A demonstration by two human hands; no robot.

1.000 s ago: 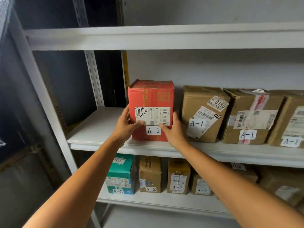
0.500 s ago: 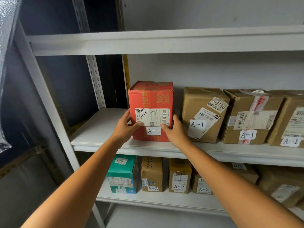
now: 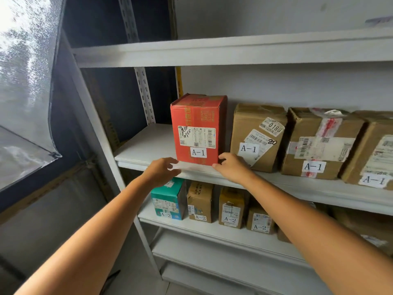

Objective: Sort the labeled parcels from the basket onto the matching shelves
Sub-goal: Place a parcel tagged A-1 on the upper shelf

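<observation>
A red parcel [image 3: 197, 128] labeled A-1 stands upright on the white middle shelf [image 3: 146, 145], at the left end of a row of brown A-1 parcels [image 3: 257, 137]. My left hand [image 3: 162, 171] hovers just below the red parcel's lower left corner with loosely curled fingers, holding nothing. At the box's lower right corner my right hand [image 3: 231, 165] has relaxed fingers, and its fingertips are at or just off the box. The basket is not in view.
More brown A-1 parcels [image 3: 316, 143] fill the shelf to the right. Below, a teal parcel [image 3: 167, 199] and several brown A-2 parcels [image 3: 200, 203] line the lower shelf. An upper shelf [image 3: 212, 52] is bare. A plastic sheet [image 3: 25, 81] hangs at left.
Both hands have let go of the red parcel and dropped back toward the shelf's front edge. The parcel stays standing on the shelf. The view has shifted right and down.
</observation>
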